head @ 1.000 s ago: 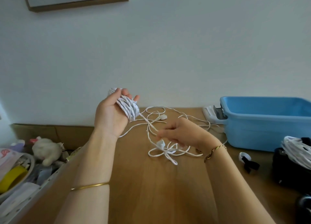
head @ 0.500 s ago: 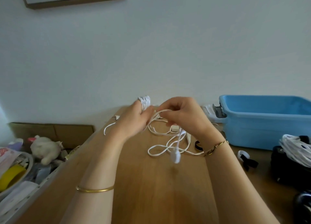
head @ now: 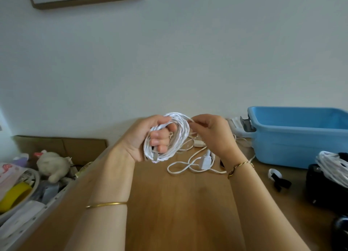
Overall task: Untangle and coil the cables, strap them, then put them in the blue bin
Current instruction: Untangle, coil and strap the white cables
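My left hand [head: 145, 137] grips a coil of white braided cable [head: 175, 137] wound round its fingers, held above the wooden table [head: 169, 203]. My right hand [head: 212, 133] pinches a strand of that cable at the top right of the coil. The loose remainder of the white cable [head: 190, 166], with a white plug [head: 205, 160], lies in loops on the table below my right hand. The blue bin [head: 301, 135] stands at the right, by the wall. A black and white strap [head: 278, 179] lies on the table in front of the bin.
Another coiled white cable [head: 333, 166] rests on a black object [head: 323, 190] at the right edge. A white item [head: 236, 126] lies left of the bin. Left of the table are a soft toy [head: 52, 166], a yellow tape roll [head: 13, 196] and clutter.
The coil on my left hand has turned so its open loop faces me. My right hand has moved up to the coil's top, laying another turn; the loose cable has shortened.
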Demonstrator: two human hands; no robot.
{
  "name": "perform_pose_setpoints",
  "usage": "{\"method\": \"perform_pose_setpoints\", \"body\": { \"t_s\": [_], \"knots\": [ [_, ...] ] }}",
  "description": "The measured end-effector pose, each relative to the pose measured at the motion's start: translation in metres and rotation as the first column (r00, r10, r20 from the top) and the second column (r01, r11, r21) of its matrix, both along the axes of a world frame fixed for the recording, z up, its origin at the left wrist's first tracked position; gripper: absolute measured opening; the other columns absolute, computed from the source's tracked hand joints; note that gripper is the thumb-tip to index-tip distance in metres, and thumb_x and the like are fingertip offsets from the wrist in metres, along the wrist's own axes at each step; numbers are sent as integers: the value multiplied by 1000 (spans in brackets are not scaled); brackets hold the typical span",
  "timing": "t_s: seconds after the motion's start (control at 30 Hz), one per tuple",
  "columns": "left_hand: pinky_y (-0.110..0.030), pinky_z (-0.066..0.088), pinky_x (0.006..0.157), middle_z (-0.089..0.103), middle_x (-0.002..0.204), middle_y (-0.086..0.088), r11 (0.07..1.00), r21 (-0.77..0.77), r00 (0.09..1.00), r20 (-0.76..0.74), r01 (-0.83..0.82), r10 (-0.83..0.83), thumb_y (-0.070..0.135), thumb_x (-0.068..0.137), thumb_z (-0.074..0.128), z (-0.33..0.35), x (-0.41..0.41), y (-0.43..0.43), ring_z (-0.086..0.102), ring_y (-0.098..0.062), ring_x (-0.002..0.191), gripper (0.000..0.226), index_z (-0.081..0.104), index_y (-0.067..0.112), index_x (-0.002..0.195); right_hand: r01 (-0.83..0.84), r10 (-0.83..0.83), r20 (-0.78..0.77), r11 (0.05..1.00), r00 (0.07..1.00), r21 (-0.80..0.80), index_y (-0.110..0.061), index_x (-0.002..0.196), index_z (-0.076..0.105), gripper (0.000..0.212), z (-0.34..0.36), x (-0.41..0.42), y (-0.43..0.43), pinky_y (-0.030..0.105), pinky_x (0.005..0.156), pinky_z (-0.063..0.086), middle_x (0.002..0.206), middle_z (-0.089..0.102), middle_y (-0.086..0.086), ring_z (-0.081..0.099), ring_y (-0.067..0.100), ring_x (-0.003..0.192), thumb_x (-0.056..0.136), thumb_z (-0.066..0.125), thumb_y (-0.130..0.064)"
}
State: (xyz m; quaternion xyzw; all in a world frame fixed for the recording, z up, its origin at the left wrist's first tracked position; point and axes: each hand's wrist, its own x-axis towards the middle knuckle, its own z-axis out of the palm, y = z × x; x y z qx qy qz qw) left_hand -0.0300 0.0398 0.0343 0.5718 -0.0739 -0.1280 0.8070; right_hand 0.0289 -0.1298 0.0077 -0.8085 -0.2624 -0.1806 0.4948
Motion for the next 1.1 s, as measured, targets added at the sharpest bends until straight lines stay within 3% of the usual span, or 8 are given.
{"method": "perform_pose_setpoints", "body": {
  "t_s": [0.17,0.3,0.47,0.6,0.7,0.77,0.93,1.1],
  "knots": [
    [-26,50,48,49,41,-2,775,-589,970,64,228,-236,4,77,68,0,9,16,49,-15,37,10,62,-3,79,-21,10,-90,991,996,-129,-27,82,69,21,-1,-3,3,23,53,37,65,62,-3,48,-3,45,84,56,-10],
    [-16,50,51,45,43,7,630,-747,951,-9,-211,308,21,92,54,16,6,27,48,-7,39,24,58,1,82,-89,41,-194,965,980,-246,-19,77,70,23,0,-8,-5,15,51,39,59,57,-9,54,0,49,78,54,-3],
    [-28,53,78,52,68,3,669,-614,769,152,-419,621,18,99,43,10,10,29,57,-9,68,23,47,10,78,-324,238,-285,895,929,-308,-20,80,71,23,7,-19,8,19,61,50,62,58,-10,61,8,54,79,56,-2],
    [-17,49,54,55,61,3,720,-219,653,309,-659,692,13,99,47,-1,21,14,52,-3,47,21,43,12,79,-344,277,-249,894,928,-288,-26,74,70,25,15,-25,11,24,55,47,60,54,-7,47,4,46,79,57,-5],
    [-25,44,60,50,73,-9,501,225,487,725,-835,486,18,87,51,-10,28,2,50,-14,60,18,41,3,85,-270,230,-160,910,960,-314,-22,73,71,18,17,-25,12,22,53,38,52,48,-9,43,5,47,77,60,-8],
    [-31,43,72,45,80,-8,336,391,486,831,-857,271,20,82,53,-11,28,-6,48,-20,74,18,39,8,83,-181,157,-99,925,983,-334,-18,74,72,12,16,-23,14,28,60,40,56,52,-7,46,6,55,77,61,-12],
    [-39,41,69,40,81,-2,295,660,708,700,-691,93,28,66,54,-3,13,-19,43,-18,75,29,39,12,85,150,-121,101,915,987,-374,-24,81,65,14,12,-18,15,29,62,39,72,60,-7,55,16,73,73,58,-15],
    [-29,38,74,53,99,-10,-129,596,605,795,-792,-38,23,79,68,-9,18,-23,54,-28,100,48,42,1,113,251,-180,219,898,959,-362,-27,87,60,20,11,-19,20,28,71,31,73,53,-10,45,14,72,74,56,-13]
  ]
}}
